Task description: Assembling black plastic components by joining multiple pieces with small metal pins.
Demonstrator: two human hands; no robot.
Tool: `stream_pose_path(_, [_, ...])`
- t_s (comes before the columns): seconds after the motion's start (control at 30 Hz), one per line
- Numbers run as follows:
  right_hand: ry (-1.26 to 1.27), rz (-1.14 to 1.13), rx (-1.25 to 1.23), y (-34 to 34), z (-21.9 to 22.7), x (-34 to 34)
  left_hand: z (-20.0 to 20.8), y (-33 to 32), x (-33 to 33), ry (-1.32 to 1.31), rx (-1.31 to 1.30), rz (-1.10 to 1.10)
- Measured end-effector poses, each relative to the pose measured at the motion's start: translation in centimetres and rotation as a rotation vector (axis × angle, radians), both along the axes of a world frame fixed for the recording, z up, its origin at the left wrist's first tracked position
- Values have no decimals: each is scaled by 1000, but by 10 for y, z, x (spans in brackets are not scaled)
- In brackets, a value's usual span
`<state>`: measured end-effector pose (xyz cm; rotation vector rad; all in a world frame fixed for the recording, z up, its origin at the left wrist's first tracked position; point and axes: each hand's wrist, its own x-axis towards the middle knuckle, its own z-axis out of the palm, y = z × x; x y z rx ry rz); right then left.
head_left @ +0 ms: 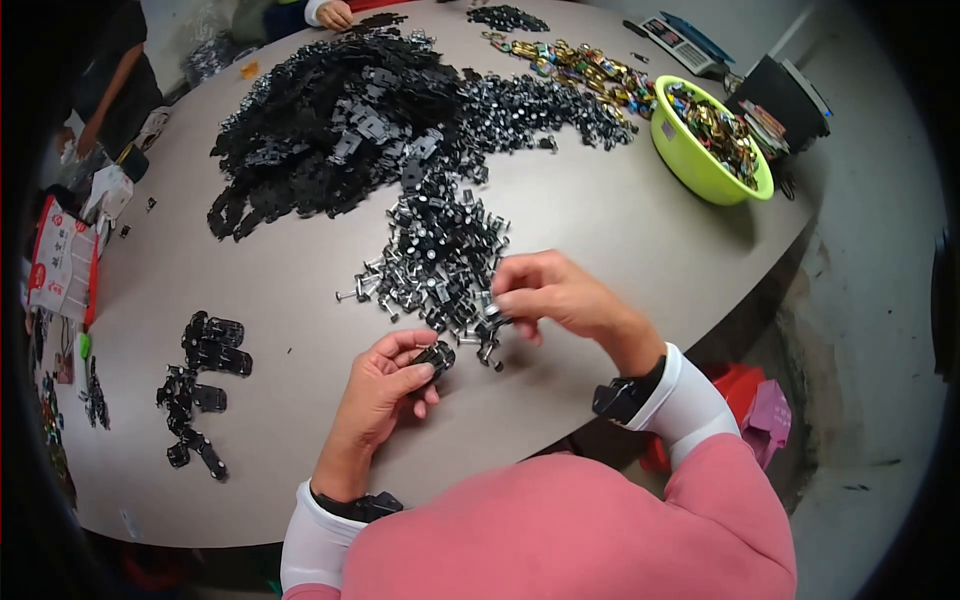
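Note:
My left hand [385,385] is closed round a small black plastic part [436,360], pinched between thumb and fingers above the near side of the table. To its right, my right hand [550,297] pinches a small pin with a silver head [492,311] at the near edge of a heap of black-and-silver pins [440,250]. The pin's lower end is hard to make out against the heap. Left of my hands lies a loose group of black assembled pieces [212,350] on the table.
A large pile of flat black parts [340,130] covers the far middle. A yellow-green basin [690,155] of colourful metal pieces stands at the right, near a scale [680,45]. A red-and-white box [65,260] sits at the left. Another person's hand [334,14] is at the far edge.

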<state>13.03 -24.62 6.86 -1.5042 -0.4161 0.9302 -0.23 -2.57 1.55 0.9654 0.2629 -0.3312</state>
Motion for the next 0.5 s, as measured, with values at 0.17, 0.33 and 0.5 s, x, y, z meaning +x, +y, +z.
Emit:
stream_pose_path(0.17, [-28, 97, -82, 41, -23, -31, 8, -15, 1, -36, 260, 35])
stream_pose_path(0.33, [-584, 24, -1, 44, -39, -43, -11, -4, 9, -55, 79, 120])
stream_pose_path(0.5, [-1175, 51, 45, 53, -33, -49, -10, 7, 13, -60, 16, 71])
